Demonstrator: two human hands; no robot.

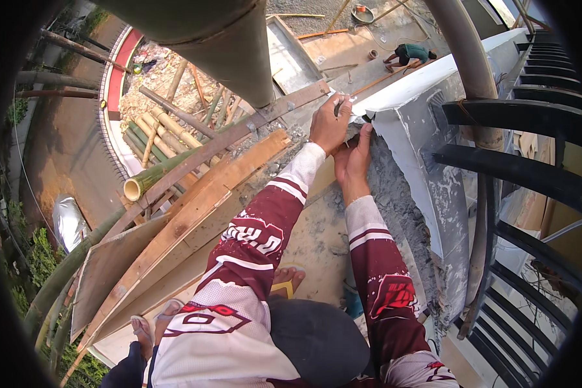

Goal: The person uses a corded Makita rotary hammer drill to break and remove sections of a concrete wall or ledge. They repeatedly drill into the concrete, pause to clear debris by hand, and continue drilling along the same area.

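Both my hands are at the broken end of a white-topped concrete ledge [415, 132], beside its ragged white edge. My left hand [330, 124] is closed, its fingers bent at the tip of that edge; a small dark spot shows between them, too small to name. Just below and to its right is my right hand [353, 163], thumb pointing up against the ragged edge and the other fingers curled, partly hidden. What either hand grips cannot be made out. Rough grey mortar [394, 187] runs down the ledge's side, next to my right forearm.
Black metal railing bars [511, 168] curve along the right. A thick bamboo pole [239, 58] stands close ahead. Wooden planks [194, 213] edge the platform on the left. Another person's sandalled foot [142, 331] is at lower left. Far below, a person in green [412, 53] bends over.
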